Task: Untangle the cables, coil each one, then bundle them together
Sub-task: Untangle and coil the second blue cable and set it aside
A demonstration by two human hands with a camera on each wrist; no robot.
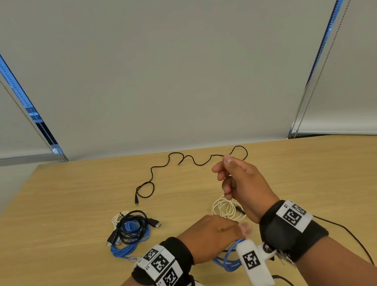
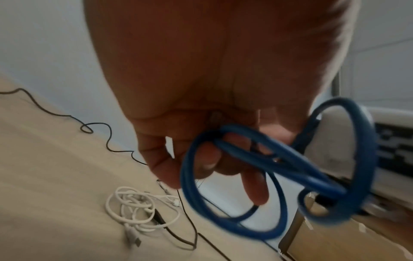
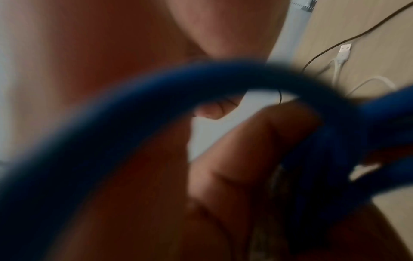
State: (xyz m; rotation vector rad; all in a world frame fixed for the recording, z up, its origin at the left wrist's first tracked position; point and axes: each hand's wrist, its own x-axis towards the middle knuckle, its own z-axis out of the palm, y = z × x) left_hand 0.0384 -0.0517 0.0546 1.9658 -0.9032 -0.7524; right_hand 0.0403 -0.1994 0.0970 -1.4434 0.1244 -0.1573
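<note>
My left hand (image 1: 213, 232) hovers low over the table and grips a coiled blue cable (image 1: 230, 259). In the left wrist view its fingers (image 2: 161, 159) curl round the loops of that blue coil (image 2: 243, 159). My right hand (image 1: 238, 179) is raised above and beyond it, thumb against curled fingers. It seems to pinch a thin black strand (image 3: 280, 96) that runs up from the coil; the strand is too fine to trace in the head view. A blurred blue loop (image 3: 156, 91) crosses the right wrist view.
On the wooden table (image 1: 333, 183), a bundle of black, blue and white cables (image 1: 129, 231) lies to the left. A white coil (image 1: 224, 208) sits under my right hand. A loose black cable (image 1: 185, 163) snakes along the far edge.
</note>
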